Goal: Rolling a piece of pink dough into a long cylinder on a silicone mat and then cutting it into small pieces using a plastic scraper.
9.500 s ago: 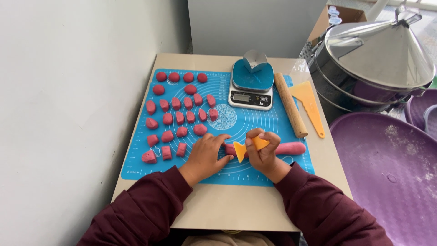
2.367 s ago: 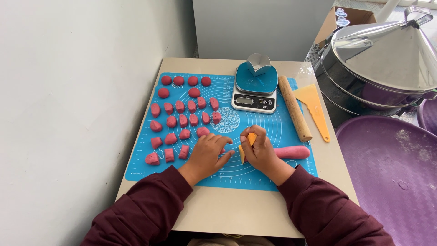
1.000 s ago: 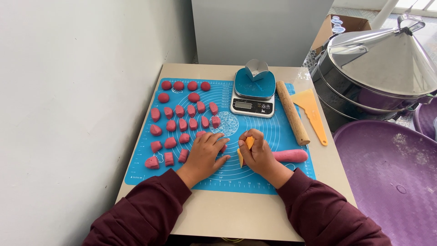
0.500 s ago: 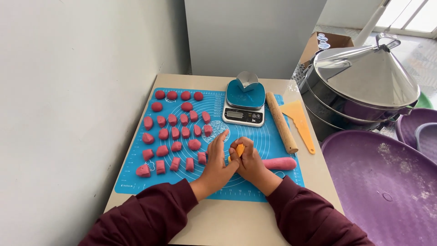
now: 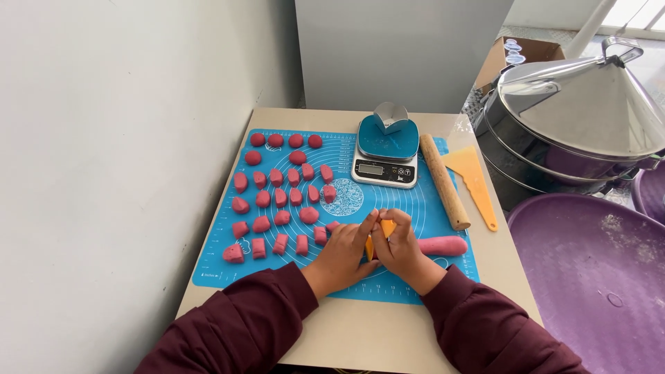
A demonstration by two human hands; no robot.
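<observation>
Pink dough, rolled into a short log (image 5: 443, 245), lies on the blue silicone baking mat (image 5: 415, 291), its left end hidden under the hands. At far left on the mat, rows of small cut pink dough pieces (image 5: 280, 198) are laid out. The left hand (image 5: 344, 253) is pressed flat, fingers stretched loosely toward the cut. A small orange plastic scraper (image 5: 383, 233) is pinched upright in the curled right hand (image 5: 400, 251), just beside the left. Behind, a blue digital kitchen scale (image 5: 386, 149) is seen, then a wooden rolling pin (image 5: 444, 181), then a yellow plastic spatula (image 5: 472, 180).
</observation>
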